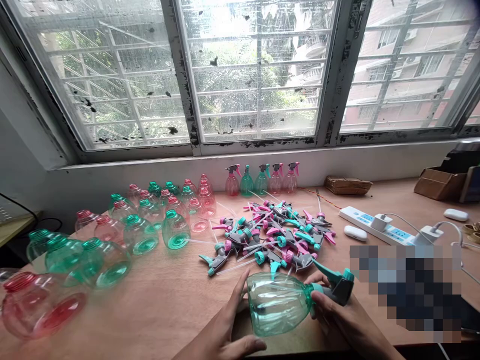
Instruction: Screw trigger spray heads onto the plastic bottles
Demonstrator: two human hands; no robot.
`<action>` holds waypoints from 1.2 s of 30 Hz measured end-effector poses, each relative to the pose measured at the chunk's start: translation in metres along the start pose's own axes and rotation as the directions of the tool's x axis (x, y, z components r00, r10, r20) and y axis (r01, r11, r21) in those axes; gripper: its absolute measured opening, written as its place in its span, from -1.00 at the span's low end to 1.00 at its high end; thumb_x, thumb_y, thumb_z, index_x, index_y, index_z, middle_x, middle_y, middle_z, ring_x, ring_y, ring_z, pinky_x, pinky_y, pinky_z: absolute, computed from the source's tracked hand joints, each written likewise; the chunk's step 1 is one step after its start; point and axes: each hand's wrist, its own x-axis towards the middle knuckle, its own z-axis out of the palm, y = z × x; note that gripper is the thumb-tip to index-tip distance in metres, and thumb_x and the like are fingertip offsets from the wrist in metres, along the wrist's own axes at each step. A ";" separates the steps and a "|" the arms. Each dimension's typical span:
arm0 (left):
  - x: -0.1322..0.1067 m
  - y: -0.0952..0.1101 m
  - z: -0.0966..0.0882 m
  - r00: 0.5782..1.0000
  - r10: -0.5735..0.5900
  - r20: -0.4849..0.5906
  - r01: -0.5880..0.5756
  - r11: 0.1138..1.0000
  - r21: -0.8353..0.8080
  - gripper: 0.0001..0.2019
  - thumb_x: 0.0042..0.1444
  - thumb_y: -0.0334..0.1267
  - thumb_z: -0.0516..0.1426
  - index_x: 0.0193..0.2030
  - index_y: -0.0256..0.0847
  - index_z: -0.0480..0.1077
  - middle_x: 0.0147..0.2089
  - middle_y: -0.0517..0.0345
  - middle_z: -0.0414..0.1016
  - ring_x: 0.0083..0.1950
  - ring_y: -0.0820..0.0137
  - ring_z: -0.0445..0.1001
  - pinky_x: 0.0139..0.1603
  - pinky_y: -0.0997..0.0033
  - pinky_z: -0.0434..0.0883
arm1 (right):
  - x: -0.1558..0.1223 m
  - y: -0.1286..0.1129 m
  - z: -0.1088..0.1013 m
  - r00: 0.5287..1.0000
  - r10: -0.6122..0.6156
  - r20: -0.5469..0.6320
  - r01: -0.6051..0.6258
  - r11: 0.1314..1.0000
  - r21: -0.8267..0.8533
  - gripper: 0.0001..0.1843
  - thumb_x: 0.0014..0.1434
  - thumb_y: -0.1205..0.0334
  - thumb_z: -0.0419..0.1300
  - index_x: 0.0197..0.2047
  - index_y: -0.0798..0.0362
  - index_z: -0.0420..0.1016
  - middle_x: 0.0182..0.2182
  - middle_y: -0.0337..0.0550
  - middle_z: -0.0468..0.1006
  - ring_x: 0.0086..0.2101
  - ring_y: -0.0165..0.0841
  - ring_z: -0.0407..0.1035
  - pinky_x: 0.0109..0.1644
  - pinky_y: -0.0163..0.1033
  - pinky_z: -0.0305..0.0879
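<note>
- Head view, with twelve o'clock toward the window: a broad, reddish-brown wooden tabletop (pixel 161 310) fills the space before the person I am watching.
- A crowd of see-through red and green plastic bottles without spray tops (pixel 176 232) stands at about ten o'clock from the hands.
- A loose heap of grey, pink and teal plastic trigger heads (pixel 270 235) with thin pale tubes lies at twelve, just beyond the hands.
- Farther out at twelve, below the window, five red and green bottles with trigger tops (pixel 275 182) stand upright in a row.
- One transparent green, ribbed plastic bottle (pixel 277 307) lies sideways between the hands, near the table's close edge. Its long axis runs almost nine to three: wide base at nine, neck a little short of three and slightly raised.
- The left hand (pixel 232 320) is spread, thumb well apart from the fingers, at the base end. I cannot tell whether it touches the plastic.
- The right hand (pixel 339 317) is the nearer to the neck, pinching there between thumb and fingers.
- A dark-grey and teal trigger head (pixel 341 287) sits at the neck, pointing toward three.
- Its teal ridged collar (pixel 317 288) lies right by the right thumb.
</note>
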 end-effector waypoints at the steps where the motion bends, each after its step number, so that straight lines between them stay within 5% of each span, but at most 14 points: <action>1: 0.001 0.000 0.000 1.000 -0.002 0.000 0.002 1.000 -0.007 0.02 0.10 -0.40 0.30 0.54 0.06 -0.23 0.59 0.21 -0.14 0.58 0.12 -0.20 0.55 0.09 -0.12 | 0.000 0.000 0.000 1.000 -0.004 0.001 0.004 1.000 0.003 -0.54 0.13 -0.16 0.38 -0.16 0.04 0.44 -0.59 -0.26 0.55 -0.63 -0.40 0.28 -0.53 -0.31 0.13; 9: 0.008 -0.005 -0.005 0.997 0.041 0.071 -0.043 0.999 0.029 -0.11 0.09 -0.40 0.32 0.48 0.04 -0.01 0.53 0.08 0.09 0.52 0.07 0.07 0.51 0.06 0.09 | 0.001 0.004 -0.001 1.000 -0.009 0.020 0.008 0.999 0.038 -0.57 0.14 -0.12 0.39 -0.14 0.03 0.46 -0.57 -0.28 0.54 -0.63 -0.44 0.27 -0.54 -0.33 0.15; 17: 0.005 -0.001 -0.005 0.998 0.028 0.053 -0.028 1.000 -0.002 0.05 0.05 -0.41 0.33 0.53 0.10 -0.20 0.58 0.19 -0.10 0.56 0.06 -0.08 0.54 0.01 -0.06 | 0.001 0.001 -0.002 1.000 0.014 0.020 -0.014 1.000 -0.014 -0.53 0.12 -0.16 0.39 -0.15 0.04 0.45 -0.57 -0.25 0.55 -0.63 -0.41 0.30 -0.54 -0.32 0.17; 23: 0.004 -0.010 -0.008 0.991 0.112 0.067 -0.109 0.993 -0.048 -0.09 0.21 -0.12 0.27 0.54 0.07 -0.22 0.60 0.14 -0.16 0.58 0.06 -0.17 0.54 0.01 -0.14 | 0.000 -0.001 0.000 1.000 0.026 0.015 -0.026 1.000 0.016 -0.51 0.08 -0.19 0.40 -0.17 0.04 0.47 -0.59 -0.27 0.54 -0.67 -0.42 0.28 -0.56 -0.32 0.16; 29: 0.002 -0.012 -0.006 0.996 0.079 0.046 -0.079 0.997 -0.020 -0.04 0.20 -0.30 0.27 0.51 0.30 -0.27 0.60 0.34 -0.21 0.58 0.13 -0.15 0.54 0.07 -0.05 | 0.001 -0.001 0.001 1.000 0.004 -0.001 -0.004 0.999 0.052 -0.55 0.11 -0.14 0.41 -0.15 0.02 0.45 -0.59 -0.28 0.54 -0.64 -0.41 0.29 -0.56 -0.34 0.13; 36: 0.005 -0.007 -0.003 0.998 0.048 0.042 -0.046 0.998 -0.037 0.10 0.13 -0.42 0.29 0.52 0.17 -0.42 0.59 0.19 -0.11 0.56 0.20 -0.06 0.52 0.15 0.03 | 0.001 -0.001 0.000 1.000 0.007 0.019 -0.008 0.998 0.063 -0.59 0.16 -0.09 0.39 -0.15 0.04 0.45 -0.58 -0.27 0.56 -0.64 -0.45 0.30 -0.56 -0.38 0.15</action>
